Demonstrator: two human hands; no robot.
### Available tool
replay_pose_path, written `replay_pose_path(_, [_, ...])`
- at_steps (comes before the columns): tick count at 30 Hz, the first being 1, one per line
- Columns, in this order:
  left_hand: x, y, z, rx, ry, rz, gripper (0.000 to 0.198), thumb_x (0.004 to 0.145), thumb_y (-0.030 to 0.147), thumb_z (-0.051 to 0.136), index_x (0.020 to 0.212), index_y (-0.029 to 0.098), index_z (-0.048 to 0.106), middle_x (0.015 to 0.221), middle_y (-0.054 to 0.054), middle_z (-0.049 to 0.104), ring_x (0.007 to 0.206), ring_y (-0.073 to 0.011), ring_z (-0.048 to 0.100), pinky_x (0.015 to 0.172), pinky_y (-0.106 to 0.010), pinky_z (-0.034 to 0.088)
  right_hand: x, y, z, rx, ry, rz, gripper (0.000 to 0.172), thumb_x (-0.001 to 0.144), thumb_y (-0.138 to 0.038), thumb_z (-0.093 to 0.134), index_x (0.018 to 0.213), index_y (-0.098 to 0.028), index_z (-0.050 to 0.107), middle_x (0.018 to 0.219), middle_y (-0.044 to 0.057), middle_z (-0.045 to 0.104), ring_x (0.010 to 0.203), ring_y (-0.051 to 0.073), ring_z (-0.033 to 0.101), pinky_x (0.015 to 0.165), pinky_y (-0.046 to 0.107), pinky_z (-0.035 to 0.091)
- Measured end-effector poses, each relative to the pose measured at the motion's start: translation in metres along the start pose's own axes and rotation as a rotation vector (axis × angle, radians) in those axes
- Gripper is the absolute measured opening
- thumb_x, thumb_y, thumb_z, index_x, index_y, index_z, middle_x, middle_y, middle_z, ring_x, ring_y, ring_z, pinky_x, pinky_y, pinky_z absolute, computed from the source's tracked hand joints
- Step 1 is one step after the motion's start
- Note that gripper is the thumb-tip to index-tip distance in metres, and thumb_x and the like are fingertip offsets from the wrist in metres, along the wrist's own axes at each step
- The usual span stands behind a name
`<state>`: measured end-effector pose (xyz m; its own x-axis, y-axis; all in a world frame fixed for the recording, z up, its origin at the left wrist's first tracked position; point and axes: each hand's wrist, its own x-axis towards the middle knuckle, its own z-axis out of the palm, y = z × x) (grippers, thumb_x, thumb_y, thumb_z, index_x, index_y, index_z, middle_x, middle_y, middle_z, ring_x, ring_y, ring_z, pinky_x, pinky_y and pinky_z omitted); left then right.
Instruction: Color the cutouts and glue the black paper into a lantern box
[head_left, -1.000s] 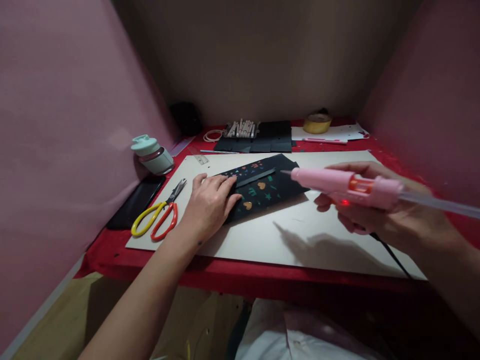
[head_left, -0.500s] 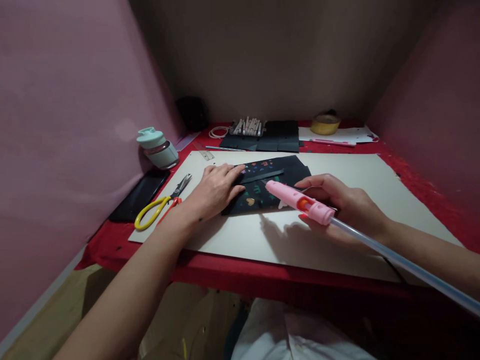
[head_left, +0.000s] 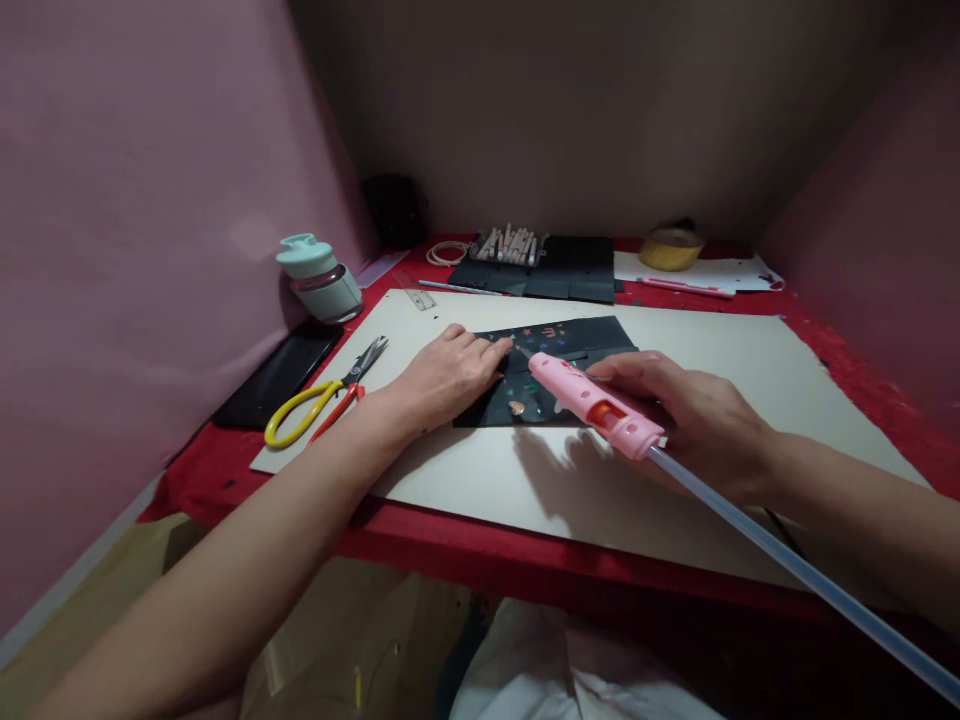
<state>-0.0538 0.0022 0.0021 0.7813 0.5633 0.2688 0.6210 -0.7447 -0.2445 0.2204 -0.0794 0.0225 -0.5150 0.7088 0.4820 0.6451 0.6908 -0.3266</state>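
My right hand is wrapped round a pink glue gun. A long clear glue stick runs out of its back end. The gun's nozzle points at a black card decorated with small coloured shapes and a gold heart. A narrow dark strip lies across this card. My left hand rests on the card's left part, fingers stretched out and pressing down. The nozzle tip is close to my left fingertips; whether it touches the card I cannot tell.
A white board lies under the card on a red cloth. Yellow-and-red scissors, a black phone and a mint-lidded bottle are at left. Behind are white markers, black sheets and yellow tape.
The glue gun's nozzle has moved from the middle of the strip toward my left fingertips. My left hand has shifted slightly on the card, its thumb closer to the fingers.
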Motion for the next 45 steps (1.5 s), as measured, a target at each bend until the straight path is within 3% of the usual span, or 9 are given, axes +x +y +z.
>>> replay_pose_path(6, [0.004, 0.007, 0.001, 0.038, 0.019, 0.003, 0.039, 0.100, 0.014, 0.038, 0.131, 0.002, 0.059, 0.103, -0.021, 0.075, 0.093, -0.0293, 0.070, 0.088, -0.044, 0.048, 0.003, 0.016, 0.020, 0.042, 0.035, -0.025, 0.041, 0.084, -0.027, 0.060, 0.123, -0.023, 0.049, 0.098, 0.007, 0.075, 0.080, 0.022, 0.075, 0.066, 0.031, 0.056])
replay_pose_path(9, [0.004, 0.007, 0.003, 0.041, 0.029, 0.001, 0.041, 0.098, 0.011, 0.036, 0.133, 0.002, 0.057, 0.106, -0.021, 0.073, 0.096, -0.0287, 0.070, 0.089, -0.043, 0.050, 0.000, 0.020, 0.025, 0.048, 0.089, 0.018, 0.040, 0.084, -0.025, 0.058, 0.123, -0.025, 0.047, 0.097, 0.005, 0.076, 0.078, 0.021, 0.076, 0.063, 0.029, 0.056])
replay_pose_path(16, [0.006, 0.003, 0.006, 0.011, 0.025, 0.033, 0.040, 0.100, 0.015, 0.039, 0.135, 0.002, 0.054, 0.117, -0.021, 0.071, 0.099, -0.0275, 0.071, 0.088, -0.040, 0.053, 0.000, 0.020, 0.019, 0.029, 0.063, 0.058, 0.038, 0.085, -0.026, 0.059, 0.121, -0.025, 0.049, 0.101, 0.006, 0.076, 0.077, 0.022, 0.077, 0.062, 0.030, 0.058])
replay_pose_path(22, [0.006, -0.004, 0.009, -0.055, 0.031, 0.034, 0.036, 0.100, 0.033, 0.053, 0.124, 0.008, 0.064, 0.115, -0.018, 0.074, 0.105, -0.0293, 0.069, 0.092, -0.042, 0.050, -0.003, 0.025, 0.021, 0.026, 0.100, 0.048, 0.036, 0.086, -0.025, 0.058, 0.122, -0.026, 0.052, 0.104, 0.005, 0.075, 0.071, 0.019, 0.073, 0.058, 0.029, 0.055])
replay_pose_path(28, [0.012, -0.007, 0.005, -0.017, -0.046, 0.101, 0.028, 0.101, 0.023, 0.046, 0.097, 0.013, 0.072, 0.105, -0.015, 0.076, 0.094, -0.0243, 0.070, 0.090, -0.040, 0.047, -0.003, 0.028, 0.017, 0.022, 0.094, 0.042, 0.038, 0.086, -0.027, 0.059, 0.123, -0.025, 0.053, 0.100, 0.005, 0.075, 0.063, 0.018, 0.070, 0.054, 0.030, 0.052])
replay_pose_path(32, [0.012, -0.004, 0.006, 0.025, -0.014, 0.118, 0.030, 0.101, 0.020, 0.044, 0.095, 0.013, 0.072, 0.100, -0.014, 0.076, 0.089, -0.0221, 0.069, 0.087, -0.038, 0.047, -0.002, 0.026, 0.016, 0.023, 0.086, 0.049, 0.035, 0.086, -0.026, 0.058, 0.121, -0.023, 0.053, 0.098, 0.006, 0.075, 0.068, 0.019, 0.071, 0.057, 0.029, 0.053])
replay_pose_path(40, [0.009, 0.000, 0.007, 0.106, 0.065, 0.151, 0.030, 0.101, 0.018, 0.042, 0.095, 0.013, 0.071, 0.097, -0.012, 0.075, 0.080, -0.0200, 0.067, 0.082, -0.036, 0.048, -0.001, 0.023, 0.017, 0.016, 0.121, -0.003, 0.025, 0.086, -0.026, 0.056, 0.111, -0.021, 0.056, 0.086, 0.002, 0.072, 0.051, 0.012, 0.057, 0.047, 0.026, 0.043])
replay_pose_path(45, [0.008, -0.001, 0.007, 0.072, 0.080, 0.135, 0.030, 0.101, 0.020, 0.043, 0.098, 0.014, 0.072, 0.096, -0.012, 0.075, 0.082, -0.0209, 0.066, 0.081, -0.036, 0.049, 0.000, 0.022, 0.012, 0.073, 0.088, 0.006, 0.023, 0.086, -0.024, 0.056, 0.109, -0.021, 0.056, 0.083, 0.001, 0.071, 0.054, 0.012, 0.058, 0.049, 0.026, 0.043])
